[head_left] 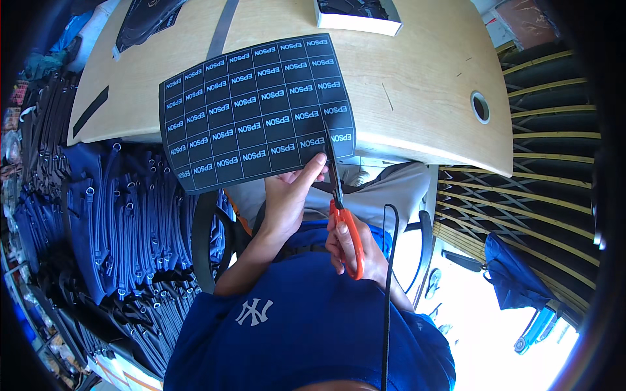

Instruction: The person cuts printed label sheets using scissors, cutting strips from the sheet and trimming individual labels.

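Observation:
A black sheet [251, 120], printed with a grid of white lettered rectangles, is held up over the near edge of the table. My left hand [290, 192] grips its lower edge, thumb on top and fingers underneath, out of sight. In my right hand [358, 251] is a pair of scissors [349, 238] with orange handles, my fingers through the loops. The dark blades point away from me and lie at the sheet's right-hand column, just right of my left thumb. A slit runs up from the lower edge there; how far is hard to make out.
A pale wooden table [430, 98] with a round cable hole [480, 107] spans the front. On it are an open white box [358, 19] of black pieces and a dark strip [91, 111]. Blue straps [130, 221] with metal rings hang at left; a folding metal gate [541, 150] stands at right.

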{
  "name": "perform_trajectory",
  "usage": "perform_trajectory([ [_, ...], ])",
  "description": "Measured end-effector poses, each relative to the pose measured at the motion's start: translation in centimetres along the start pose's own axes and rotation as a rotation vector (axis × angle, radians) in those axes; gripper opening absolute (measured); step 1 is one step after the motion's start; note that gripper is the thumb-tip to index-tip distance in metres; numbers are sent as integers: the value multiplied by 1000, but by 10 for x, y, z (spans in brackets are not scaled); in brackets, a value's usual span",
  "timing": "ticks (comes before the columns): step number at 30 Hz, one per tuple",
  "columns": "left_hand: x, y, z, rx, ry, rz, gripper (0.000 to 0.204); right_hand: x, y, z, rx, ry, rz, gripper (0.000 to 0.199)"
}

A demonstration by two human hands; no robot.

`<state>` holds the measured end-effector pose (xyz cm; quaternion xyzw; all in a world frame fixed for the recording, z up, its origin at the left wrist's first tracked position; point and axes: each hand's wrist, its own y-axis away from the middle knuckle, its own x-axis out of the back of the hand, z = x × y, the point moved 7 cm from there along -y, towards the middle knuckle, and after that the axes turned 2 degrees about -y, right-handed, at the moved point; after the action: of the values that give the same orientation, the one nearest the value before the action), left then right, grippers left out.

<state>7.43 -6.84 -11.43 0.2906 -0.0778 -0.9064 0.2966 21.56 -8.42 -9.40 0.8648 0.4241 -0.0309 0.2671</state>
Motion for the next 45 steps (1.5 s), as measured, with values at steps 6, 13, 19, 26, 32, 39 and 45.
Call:
perform_trajectory([
  [6, 0, -1, -1, -4, -6, -5, 16, 1, 0, -2, -2, 24, 16, 38],
  [13, 1, -3, -2, -3, -1, -2, 15, 4, 1, 0, -19, -8, 25, 26],
  [19, 1, -3, -1, 2, -11, 11, 15, 5, 2, 0, -32, 15, 37, 23],
  [26, -2, -2, 5, 29, -20, -9, 21, 5, 2, -2, -47, 52, 47, 24],
  [32, 5, -5, 6, 74, 53, 113, 30, 5, 2, 2, -47, 58, 53, 26],
  [39, 5, -6, 8, 17, 14, 89, 28, 9, 4, 2, 69, 172, 37, 38],
  [45, 6, -4, 3, 32, -5, 61, 28, 4, 3, -1, 187, 224, -19, 53],
])
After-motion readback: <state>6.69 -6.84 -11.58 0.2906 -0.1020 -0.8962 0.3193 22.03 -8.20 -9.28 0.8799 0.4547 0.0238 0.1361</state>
